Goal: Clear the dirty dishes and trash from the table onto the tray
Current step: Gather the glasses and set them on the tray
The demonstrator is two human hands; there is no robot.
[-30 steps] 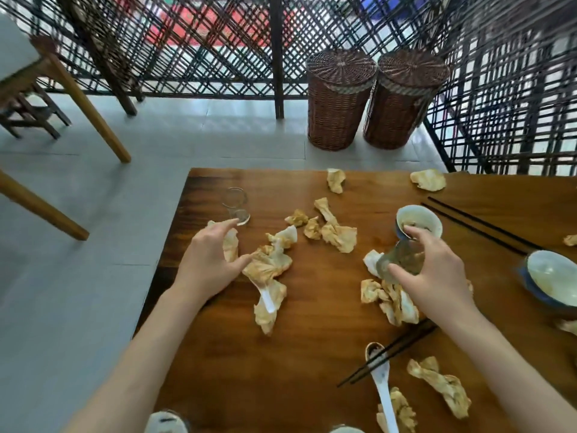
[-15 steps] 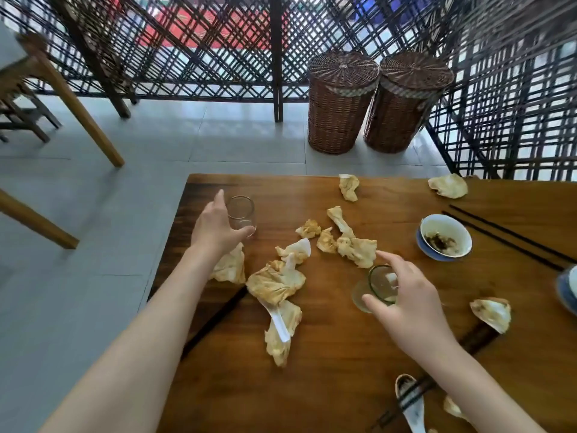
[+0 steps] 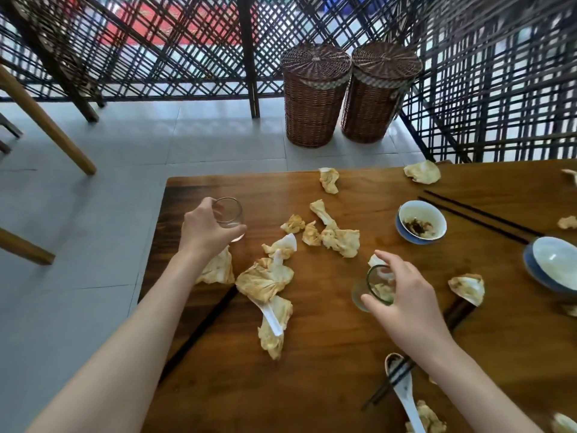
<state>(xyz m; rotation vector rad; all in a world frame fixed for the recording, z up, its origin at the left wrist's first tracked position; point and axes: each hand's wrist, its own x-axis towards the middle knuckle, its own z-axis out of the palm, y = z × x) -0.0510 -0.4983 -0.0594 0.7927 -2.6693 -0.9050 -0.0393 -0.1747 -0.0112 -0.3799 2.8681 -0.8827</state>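
At the near edge of a wooden table (image 3: 312, 385), a white ceramic spoon (image 3: 404, 389) lies with a pair of dark chopsticks (image 3: 390, 387) crossing its bowl. Just beyond, a person's right hand (image 3: 409, 303) grasps a tilted, green-rimmed glass (image 3: 376, 284), fingers and thumb curled round its rim, a scrap of soiled tissue visible inside it. To the left of that hand, a plastic spoon (image 3: 271, 314) rests among crumpled, grease-stained napkins (image 3: 265, 278) spread across the middle of the table, between the two hands.

Farther out, near the table's left edge, the left hand (image 3: 207, 228) wraps around a clear drinking glass (image 3: 231, 215) standing upright on the wood, thumb on its near side. One crumpled napkin lies just under that wrist.

On the right, well apart from both hands, a small white bowl (image 3: 421, 221) holding dark food remains sits in a blue dish, with a second pair of chopsticks (image 3: 477, 215) beside it and another bowl (image 3: 554, 264) at the frame's edge. More napkins lie along the far edge.

Beyond the table, two lidded wicker baskets (image 3: 346, 95) stand on a pale tiled floor against a dark lattice screen (image 3: 175, 45).
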